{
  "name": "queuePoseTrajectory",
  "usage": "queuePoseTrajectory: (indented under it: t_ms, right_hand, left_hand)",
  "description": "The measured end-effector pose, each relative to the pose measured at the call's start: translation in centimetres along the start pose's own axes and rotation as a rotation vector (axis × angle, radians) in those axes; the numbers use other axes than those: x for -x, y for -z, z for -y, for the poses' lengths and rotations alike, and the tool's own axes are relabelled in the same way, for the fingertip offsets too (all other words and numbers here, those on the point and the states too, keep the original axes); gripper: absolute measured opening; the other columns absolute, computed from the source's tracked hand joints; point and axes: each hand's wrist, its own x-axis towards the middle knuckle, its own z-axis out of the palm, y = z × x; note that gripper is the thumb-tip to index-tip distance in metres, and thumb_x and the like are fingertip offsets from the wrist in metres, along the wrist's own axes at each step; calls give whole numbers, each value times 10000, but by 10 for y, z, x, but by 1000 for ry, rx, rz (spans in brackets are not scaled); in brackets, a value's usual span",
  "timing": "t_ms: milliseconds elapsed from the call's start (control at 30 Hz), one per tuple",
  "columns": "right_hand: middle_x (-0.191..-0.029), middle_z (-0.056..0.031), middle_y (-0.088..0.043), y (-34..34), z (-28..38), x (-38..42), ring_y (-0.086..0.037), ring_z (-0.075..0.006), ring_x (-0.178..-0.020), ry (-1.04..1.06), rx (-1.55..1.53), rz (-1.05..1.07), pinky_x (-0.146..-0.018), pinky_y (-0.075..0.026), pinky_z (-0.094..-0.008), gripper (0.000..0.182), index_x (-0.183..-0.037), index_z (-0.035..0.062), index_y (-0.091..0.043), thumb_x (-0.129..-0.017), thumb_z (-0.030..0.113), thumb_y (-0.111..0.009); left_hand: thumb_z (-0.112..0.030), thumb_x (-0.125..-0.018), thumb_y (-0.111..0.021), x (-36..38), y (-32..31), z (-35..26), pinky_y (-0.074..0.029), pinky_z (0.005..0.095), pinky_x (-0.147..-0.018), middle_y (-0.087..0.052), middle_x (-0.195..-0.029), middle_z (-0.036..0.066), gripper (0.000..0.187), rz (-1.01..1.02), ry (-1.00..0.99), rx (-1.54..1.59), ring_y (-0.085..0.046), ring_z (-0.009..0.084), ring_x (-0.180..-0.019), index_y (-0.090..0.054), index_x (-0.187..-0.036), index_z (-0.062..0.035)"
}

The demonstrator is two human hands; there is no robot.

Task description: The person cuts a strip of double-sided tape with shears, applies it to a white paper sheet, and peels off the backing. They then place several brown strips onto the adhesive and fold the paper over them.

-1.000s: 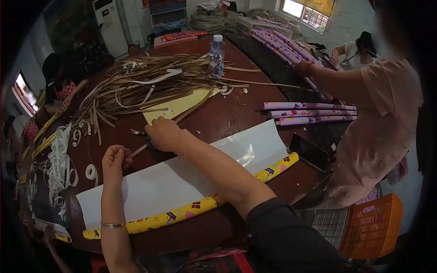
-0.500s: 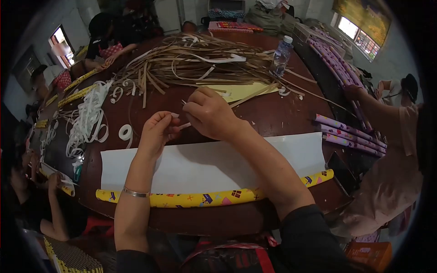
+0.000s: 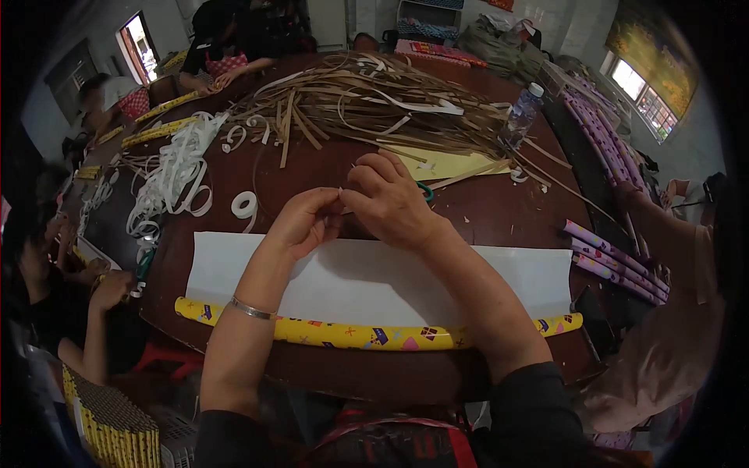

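My left hand (image 3: 308, 224) is closed, thumb and fingertips pinching a tiny white strip end (image 3: 341, 192). Right against it, the fingertips of my right hand (image 3: 394, 196) meet the left ones over the table. Past the far side of the right hand sticks out a green loop, like a scissors handle (image 3: 426, 192); the hand is curled around the rest, mostly hidden. Below my forearms lies a white sheet (image 3: 367, 281), its near edge at a yellow patterned roll (image 3: 367, 336) that runs under both arms.
Brown strips (image 3: 367, 101) are heaped at the back, near a water bottle (image 3: 521, 117) and yellow paper (image 3: 445, 165). White ribbon (image 3: 175, 175) and a tape roll (image 3: 243, 205) lie left. Purple rolls (image 3: 616, 261) lie right. Other people work around the table.
The view has shifted, so the scene sits further right. My hands have come closer together, and the strip between them is mostly hidden. The green handle has come into sight beside my right hand.
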Motion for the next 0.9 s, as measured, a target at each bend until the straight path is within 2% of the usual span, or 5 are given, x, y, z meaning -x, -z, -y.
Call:
queuePoseTrajectory:
  t_ms: [200,400,533,633,900]
  right_hand:
    - [-1005,-75,-575,-3,-4,4,-549,-283,-1097,-14,17,52,-1050,-394,-493,112,-888,124,-634,-781,155,-647]
    - [-895,-73,-607,4,-17,5,-597,-284,-944,-134,11,-77,-890,-479,-414,70,-817,88,-622,-764,92,-668]
    - [-835,-165,-674,38,-44,22,-625,-366,-857,-413,-115,175,-788,-517,-427,97,-832,14,-683,-843,96,-634]
    - [-917,-174,-707,70,-55,28,-661,-364,-881,-837,-218,675,-795,-528,-436,182,-910,-4,-701,-859,156,-629]
    - [-912,-176,-705,117,-51,31,-677,-340,-863,-1013,-289,654,-792,-529,-422,210,-963,-8,-693,-879,170,-620]
  left_hand:
    - [-225,-971,-605,-1,3,0,-476,282,-656,-652,-858,-11,114,19,37,15,-594,117,-736,-650,-987,-121]
    - [-242,-975,-614,6,-8,-4,-457,272,-587,-641,-800,-20,118,-56,-33,14,-598,115,-682,-642,-987,-128]
    - [-249,-984,-624,3,-3,-1,-474,276,-631,-621,-839,-13,149,-105,-141,-54,-592,110,-708,-595,-1056,-121]
    - [-224,-996,-612,4,-7,0,-478,259,-627,-616,-850,-6,135,-128,-144,-120,-590,99,-703,-591,-1058,-107]
    - [-206,-991,-611,2,-10,5,-480,216,-585,-625,-836,-5,131,-163,-177,-353,-593,70,-660,-607,-1053,-90]
